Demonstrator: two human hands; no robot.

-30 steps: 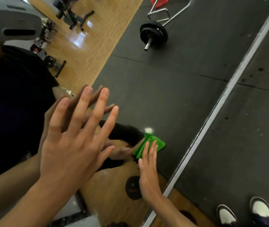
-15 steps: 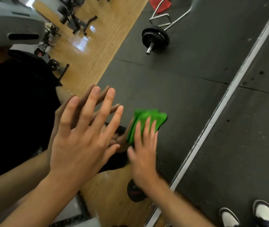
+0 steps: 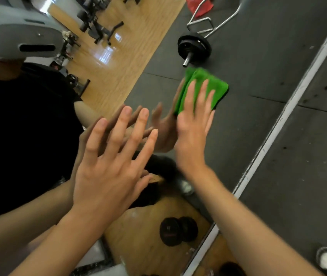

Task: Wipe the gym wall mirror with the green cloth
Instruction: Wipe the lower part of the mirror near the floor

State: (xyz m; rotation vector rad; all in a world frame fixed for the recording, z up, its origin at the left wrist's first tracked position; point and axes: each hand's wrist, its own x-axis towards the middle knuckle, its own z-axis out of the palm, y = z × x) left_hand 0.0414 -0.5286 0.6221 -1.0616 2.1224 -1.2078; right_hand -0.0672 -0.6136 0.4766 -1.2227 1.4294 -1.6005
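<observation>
Gym flooring of dark rubber [image 3: 308, 176] fills the right of the frame. It is divided by a pale frame strip [image 3: 290, 104] from the gym wall mirror [image 3: 258, 62], which takes up the centre and left.

Wiping is judged to be under way, not finished. The green cloth [image 3: 214, 82] is pressed flat to the glass in the upper centre of the frame, just below the reflected weight plate [image 3: 194, 47]. It is held there by the right hand [image 3: 192, 134], whose fingers are laid straight and slightly fanned across it, with nothing curled round it. Both hand and cloth are blurred, which suggests a stroke in progress. The left hand [image 3: 109, 170] is set at lower centre, fingers straight and spread wide. It appears to rest bare on the glass against its own reflection, and nothing is held in it.

How much of the glass is cleaned cannot be told, since no streaks, damp patches or smears can be made out. Only 1 small patch is covered by the cloth, so most of the pane is taken as left to wipe, the upper left included.

The cloth is seen as bright green and fluffy, folded into a rough rectangular pad with a dark edge along its right and lower sides. Its reflection is doubled along its left edge. A reflected dumbbell [image 3: 178, 231] is seen at lower centre.
</observation>
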